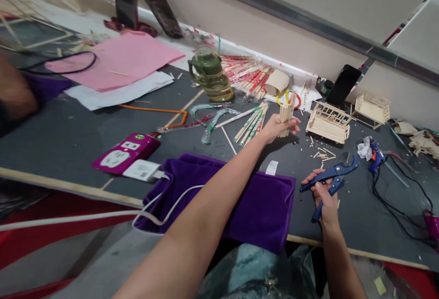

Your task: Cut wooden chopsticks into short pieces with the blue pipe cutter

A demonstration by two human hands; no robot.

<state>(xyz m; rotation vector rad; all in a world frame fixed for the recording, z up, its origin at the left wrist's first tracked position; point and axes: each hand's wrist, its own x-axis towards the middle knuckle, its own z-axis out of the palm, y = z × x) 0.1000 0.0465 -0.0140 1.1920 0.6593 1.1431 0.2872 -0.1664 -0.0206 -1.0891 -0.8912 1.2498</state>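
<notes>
My left hand [274, 127] reaches across the table, fingers closed around a bundle of wooden chopsticks [285, 115] held nearly upright. In my right hand [327, 198], nearer the table's front edge, are blue pipe cutters [334, 171]; their jaws point away to the right. Short cut stick pieces [324, 154] lie scattered between my hands and a small wooden model bench [329, 123]. Left of the bundle are chopsticks in green-and-red printed wrappers [252, 125]. Yellow-and-red-handled scissors [288, 98] sit just behind my left hand.
A green-topped jug [210, 75] stands behind a hacksaw with an orange frame [154, 109]. Purple cloth [260, 207] drapes over the front edge, beside a magenta power strip [126, 152]. At right lie a blue glue gun [375, 159] and its cord. A second wooden model [371, 109] stands behind.
</notes>
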